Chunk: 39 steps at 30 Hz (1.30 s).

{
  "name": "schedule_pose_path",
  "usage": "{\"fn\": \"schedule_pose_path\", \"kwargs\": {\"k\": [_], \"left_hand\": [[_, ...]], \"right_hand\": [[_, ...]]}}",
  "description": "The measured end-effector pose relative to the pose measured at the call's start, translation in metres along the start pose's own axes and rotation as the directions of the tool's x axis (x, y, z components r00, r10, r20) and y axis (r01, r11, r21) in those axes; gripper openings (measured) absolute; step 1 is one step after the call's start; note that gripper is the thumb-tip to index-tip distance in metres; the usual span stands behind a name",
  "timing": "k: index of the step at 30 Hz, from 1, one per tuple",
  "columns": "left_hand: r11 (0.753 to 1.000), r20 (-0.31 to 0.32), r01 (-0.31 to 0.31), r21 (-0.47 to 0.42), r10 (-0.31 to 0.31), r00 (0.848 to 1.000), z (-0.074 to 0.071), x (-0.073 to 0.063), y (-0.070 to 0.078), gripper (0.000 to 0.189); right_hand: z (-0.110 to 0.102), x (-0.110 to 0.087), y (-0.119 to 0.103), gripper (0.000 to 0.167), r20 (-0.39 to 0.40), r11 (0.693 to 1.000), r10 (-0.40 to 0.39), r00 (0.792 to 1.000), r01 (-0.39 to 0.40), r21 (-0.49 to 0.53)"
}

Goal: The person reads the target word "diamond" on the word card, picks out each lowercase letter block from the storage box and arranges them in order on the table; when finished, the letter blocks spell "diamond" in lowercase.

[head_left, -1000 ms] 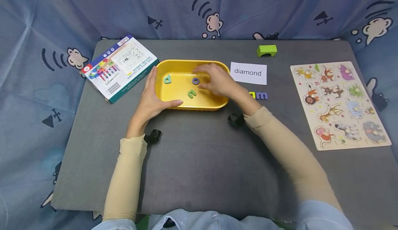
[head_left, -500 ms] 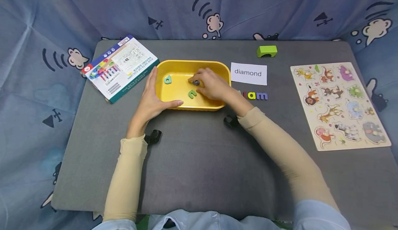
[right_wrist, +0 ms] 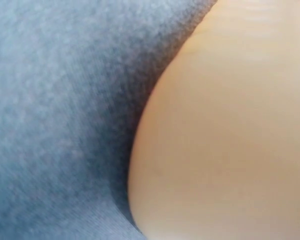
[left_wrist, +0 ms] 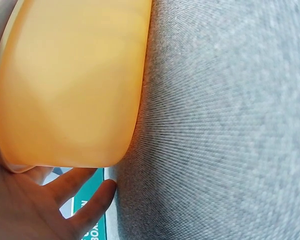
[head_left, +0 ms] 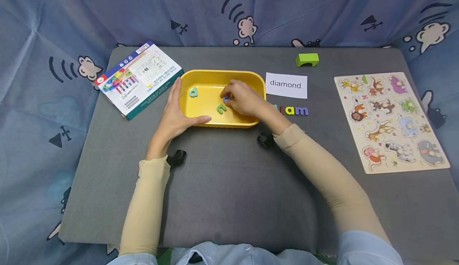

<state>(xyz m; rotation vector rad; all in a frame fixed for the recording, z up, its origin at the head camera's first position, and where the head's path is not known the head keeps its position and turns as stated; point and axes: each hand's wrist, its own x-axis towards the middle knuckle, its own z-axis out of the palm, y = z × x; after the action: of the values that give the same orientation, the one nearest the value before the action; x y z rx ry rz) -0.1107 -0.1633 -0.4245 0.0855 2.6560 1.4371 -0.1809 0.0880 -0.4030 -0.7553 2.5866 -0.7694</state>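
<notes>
As the thumb and fingers of the right hand close on the purple o-shaped letter, that letter changes from a loose piece with the fingers parted above it to a piece pinched between the fingertips. The purple letter is within the right half of the yellow tray, slightly nearer than before and partly covered by the fingers; whether it is clear of the tray floor cannot be determined. The left hand stays at the left end of the tray, fingers straight along the outer wall and thumb along the near rim, and seems to brace it. The teal letter at left and the green n-shaped letter, just left of the grasp, remain in place, with neither being held. Right of the tray, on the near side of the "diamond" card, a letter row ending in a yellow a and a purple m lies unchanged on the tabletop; the right arm partly screens its left end. For the work in hand, this appears to establish the grip on one letter, with removal from the tray not yet done.
</notes>
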Motion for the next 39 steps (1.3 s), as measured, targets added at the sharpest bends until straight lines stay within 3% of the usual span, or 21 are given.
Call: {"fn": "schedule_pose_path", "kwargs": {"k": [4,9,20,31,39], "left_hand": [[1.000,0.002,0.003,-0.004,-0.003,1.000,0.000,0.000,-0.001,0.143],[1.000,0.000,0.005,0.002,-0.005,1.000,0.000,0.000,-0.001,0.143],[1.000,-0.012,0.006,-0.008,-0.006,1.000,0.000,-0.001,0.002,0.143],[1.000,-0.003,0.015,-0.004,-0.015,1.000,0.002,-0.001,0.001,0.144],[1.000,-0.007,0.007,-0.004,-0.007,1.000,0.001,-0.001,0.002,0.143]], "right_hand": [[-0.004,-0.004,-0.002,0.023,-0.020,0.999,0.001,1.000,0.000,0.034],[-0.017,-0.014,-0.003,0.021,-0.099,0.996,-0.033,0.995,0.041,0.077],[-0.044,-0.058,0.017,0.027,-0.242,0.990,-0.001,0.970,0.036,0.139],[-0.072,-0.103,0.056,0.031,-0.373,0.987,0.141,0.917,-0.103,0.121],[-0.080,-0.132,0.085,0.032,-0.422,0.985,0.171,0.890,-0.149,0.085]]}}
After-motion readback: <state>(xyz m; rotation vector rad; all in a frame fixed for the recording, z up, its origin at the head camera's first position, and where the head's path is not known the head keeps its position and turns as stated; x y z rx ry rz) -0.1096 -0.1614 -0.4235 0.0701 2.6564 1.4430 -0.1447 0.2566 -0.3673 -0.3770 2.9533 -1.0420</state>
